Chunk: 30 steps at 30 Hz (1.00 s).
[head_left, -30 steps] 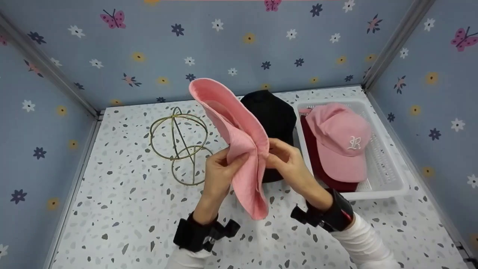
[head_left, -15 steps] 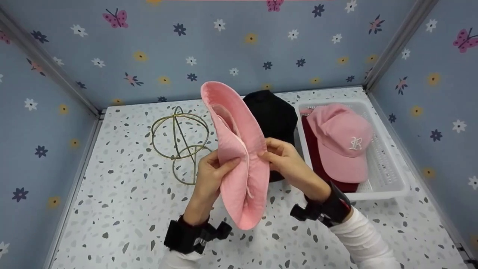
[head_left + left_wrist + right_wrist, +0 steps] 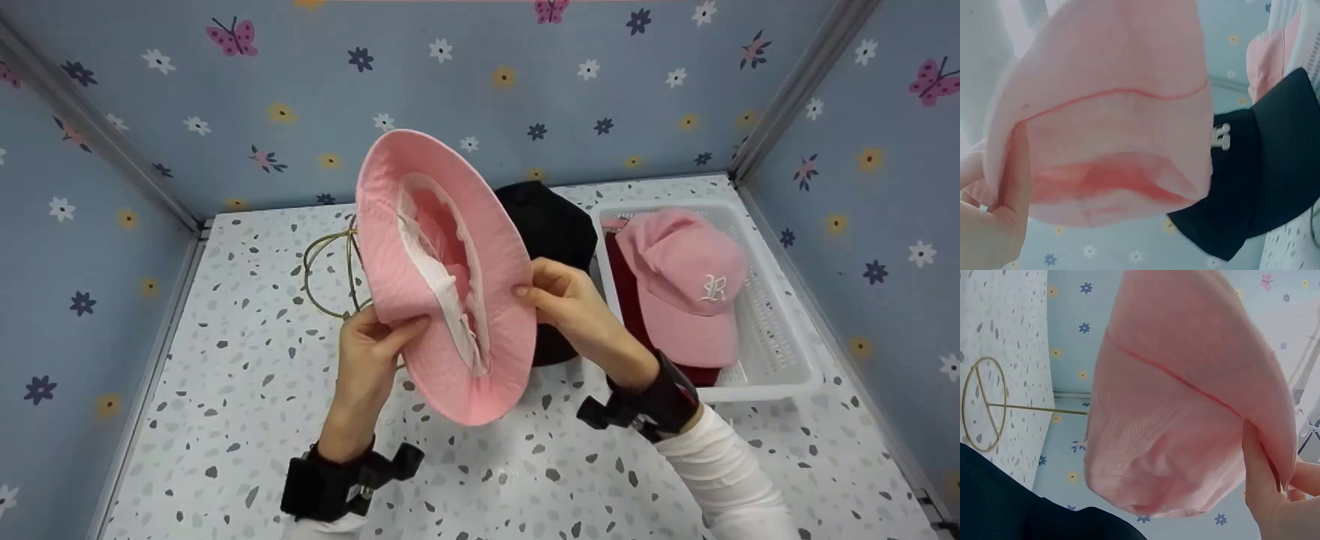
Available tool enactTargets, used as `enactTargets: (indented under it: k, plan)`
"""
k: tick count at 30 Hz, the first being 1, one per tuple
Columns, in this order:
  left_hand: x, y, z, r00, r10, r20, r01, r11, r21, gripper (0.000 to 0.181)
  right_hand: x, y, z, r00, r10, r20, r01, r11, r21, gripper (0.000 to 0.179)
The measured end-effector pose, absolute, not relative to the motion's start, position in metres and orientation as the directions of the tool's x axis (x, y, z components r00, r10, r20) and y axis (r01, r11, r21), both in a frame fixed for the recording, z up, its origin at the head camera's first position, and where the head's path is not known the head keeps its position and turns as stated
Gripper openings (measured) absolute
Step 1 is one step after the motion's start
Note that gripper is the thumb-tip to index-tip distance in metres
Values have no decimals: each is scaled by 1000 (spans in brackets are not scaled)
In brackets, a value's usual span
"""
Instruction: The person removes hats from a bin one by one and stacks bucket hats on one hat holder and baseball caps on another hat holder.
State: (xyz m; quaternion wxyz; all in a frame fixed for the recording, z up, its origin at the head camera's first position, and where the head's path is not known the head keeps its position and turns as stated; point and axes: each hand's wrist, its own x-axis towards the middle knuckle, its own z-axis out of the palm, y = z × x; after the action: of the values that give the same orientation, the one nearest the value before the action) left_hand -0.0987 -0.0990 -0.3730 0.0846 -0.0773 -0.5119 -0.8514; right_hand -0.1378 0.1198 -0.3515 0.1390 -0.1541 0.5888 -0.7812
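A pink bucket hat (image 3: 450, 367) is held up above the table, its inside with a pale sweatband facing the head camera. My left hand (image 3: 367, 356) pinches the brim on the left, thumb on the inner face. On the right side of the brim, my right hand (image 3: 577, 311) pinches it between thumb and fingers. The crown's outside shows in the left wrist view as pink cloth (image 3: 1117, 129) and in the right wrist view as a creased pink crown (image 3: 1151, 439). Behind the hat stands a black bucket hat (image 3: 555, 225), partly covered, with a light emblem (image 3: 1221, 136) in the left wrist view.
A gold wire hat stand (image 3: 324, 247) is mostly hidden behind the pink hat; its round base (image 3: 985, 405) shows in the right wrist view. At right, a white basket (image 3: 787, 382) holds a pink cap (image 3: 686, 277) over a dark red item (image 3: 634, 307). Patterned panels surround the speckled table (image 3: 225, 420).
The pink hat has spread open and turned so its inside faces the head camera. My left hand has moved left with its side of the brim; the right hand keeps its pinch.
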Motion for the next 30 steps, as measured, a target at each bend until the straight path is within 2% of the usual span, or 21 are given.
enactTargets:
  k: [5, 13, 19, 24, 26, 30]
  plan:
    - [-99, -109, -370, -964, -112, 242, 267, -412, 871, 37, -143, 119, -348, -912, -387, 138, -24, -285, -958, 17]
    - [-101, -124, -366, -946, -183, 267, 310, -274, 910, 35, -150, 120, -342, -913, -346, 215, -111, -296, -949, 25]
    - [-105, -135, -365, -918, -252, 305, 369, -267, 890, 30, -156, 118, -338, -907, -305, 291, -206, -280, -938, 30]
    - [-112, -143, -366, -895, -297, 333, 413, -272, 869, 26, -162, 115, -334, -905, -261, 337, -249, -317, -915, 33]
    - [-114, -146, -366, -885, -301, 355, 435, -264, 861, 25, -165, 115, -334, -899, -246, 361, -273, -330, -904, 29]
    - [-120, -153, -369, -856, -307, 417, 494, -241, 836, 23, -173, 114, -337, -879, -213, 426, -336, -356, -872, 7]
